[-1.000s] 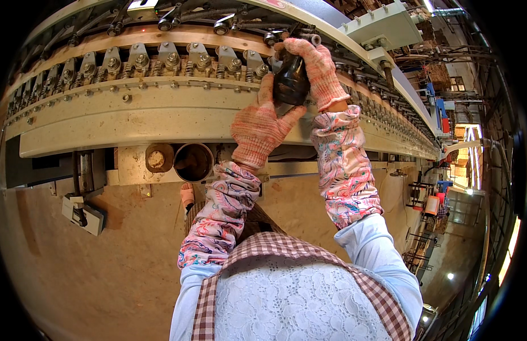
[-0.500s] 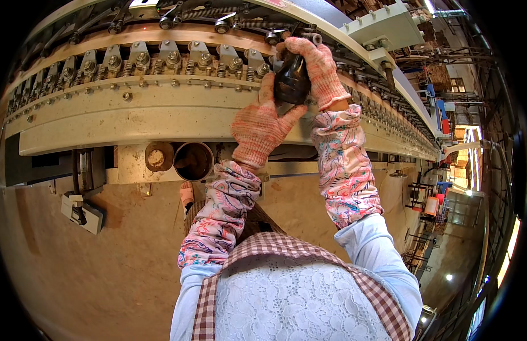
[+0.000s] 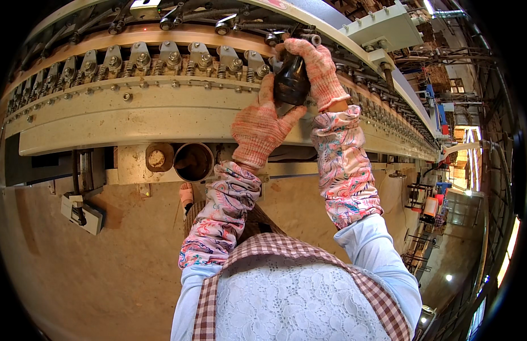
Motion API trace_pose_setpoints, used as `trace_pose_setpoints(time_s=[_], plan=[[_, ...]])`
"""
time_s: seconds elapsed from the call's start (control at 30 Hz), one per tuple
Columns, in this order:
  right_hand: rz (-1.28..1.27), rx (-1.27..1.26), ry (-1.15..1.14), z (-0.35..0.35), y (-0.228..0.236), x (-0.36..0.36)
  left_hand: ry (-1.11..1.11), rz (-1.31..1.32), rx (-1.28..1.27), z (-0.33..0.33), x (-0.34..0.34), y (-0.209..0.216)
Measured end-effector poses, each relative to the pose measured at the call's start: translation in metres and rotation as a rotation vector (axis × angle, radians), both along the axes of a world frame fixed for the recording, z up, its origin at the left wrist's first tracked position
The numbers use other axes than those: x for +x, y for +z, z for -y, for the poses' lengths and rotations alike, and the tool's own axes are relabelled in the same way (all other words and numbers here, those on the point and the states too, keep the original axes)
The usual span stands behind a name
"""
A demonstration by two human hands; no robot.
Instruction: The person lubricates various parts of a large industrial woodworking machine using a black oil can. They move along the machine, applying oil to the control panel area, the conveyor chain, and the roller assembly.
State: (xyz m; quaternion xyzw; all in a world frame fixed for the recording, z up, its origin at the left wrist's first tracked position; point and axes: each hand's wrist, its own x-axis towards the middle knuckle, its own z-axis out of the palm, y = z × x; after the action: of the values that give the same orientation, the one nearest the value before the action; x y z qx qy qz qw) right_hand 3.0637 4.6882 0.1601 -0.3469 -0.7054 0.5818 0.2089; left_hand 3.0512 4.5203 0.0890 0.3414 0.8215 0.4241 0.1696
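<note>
A dark, glossy, bottle-shaped thing [image 3: 292,82] is held over the machine's row of clamps, its broad end toward me. My right hand [image 3: 319,68], in a pink knitted glove, wraps its fingers round the narrower far end. My left hand [image 3: 260,122], gloved alike, cradles the broad end, with fingers along its left side and the thumb beneath. Part of the dark thing is hidden by my right fingers, so its exact kind cannot be told. Just beyond my right fingers sits a small metal cylinder [image 3: 314,39].
The long machine has a cream front beam [image 3: 133,113], spring-loaded metal brackets [image 3: 172,57] and a wooden strip [image 3: 201,36]. Below the beam, a round pot [image 3: 193,161] with dark contents stands beside a brown container [image 3: 159,157]. A pedal box [image 3: 84,214] lies at lower left.
</note>
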Motion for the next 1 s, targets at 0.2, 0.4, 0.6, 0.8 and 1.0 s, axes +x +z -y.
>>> trace_pose_setpoints(time_s=[0.2, 0.4, 0.6, 0.8, 1.0], plan=[[-0.005, 0.085, 0.034, 0.000, -0.001, 0.002, -0.008, 0.013, -0.032, 0.001, 0.000, 0.001], [0.009, 0.068, 0.070, 0.007, 0.006, 0.001, 0.042, -0.040, 0.081, -0.001, 0.003, -0.007], [0.006, 0.062, 0.051, 0.007, 0.008, 0.000, 0.028, -0.035, 0.072, -0.001, 0.003, -0.007], [0.008, 0.038, 0.061, 0.000, 0.003, 0.002, -0.001, 0.004, 0.004, 0.001, 0.001, -0.001], [0.000, 0.085, 0.080, 0.000, 0.002, 0.003, -0.001, 0.013, -0.013, 0.000, 0.001, -0.001]])
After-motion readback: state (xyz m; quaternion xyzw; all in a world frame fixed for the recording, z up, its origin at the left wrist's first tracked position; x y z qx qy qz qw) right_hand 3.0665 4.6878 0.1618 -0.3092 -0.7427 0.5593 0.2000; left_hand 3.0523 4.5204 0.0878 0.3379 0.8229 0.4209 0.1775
